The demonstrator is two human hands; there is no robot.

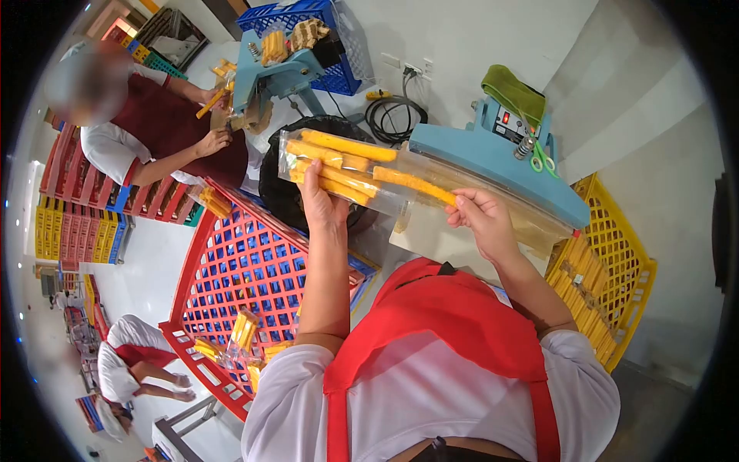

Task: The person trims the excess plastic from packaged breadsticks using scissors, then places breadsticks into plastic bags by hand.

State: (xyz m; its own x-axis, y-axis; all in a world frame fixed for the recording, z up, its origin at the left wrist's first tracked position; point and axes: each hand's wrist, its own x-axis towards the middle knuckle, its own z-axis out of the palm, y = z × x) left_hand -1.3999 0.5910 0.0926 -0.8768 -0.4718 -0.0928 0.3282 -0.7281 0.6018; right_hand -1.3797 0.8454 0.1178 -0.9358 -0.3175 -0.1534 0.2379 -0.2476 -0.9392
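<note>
Both arms raised forward, elbows bent
The left hand is upright, thumb up, fingers mostly hidden; the right hand reaches inward, thumb and index finger pinched, the other fingers curled.

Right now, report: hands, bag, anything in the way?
Left hand gripping bag, several sticks inside. Right hand pinching another stick at bag's end. Blue sealer close beyond; nothing visibly blocking the stick.
</note>
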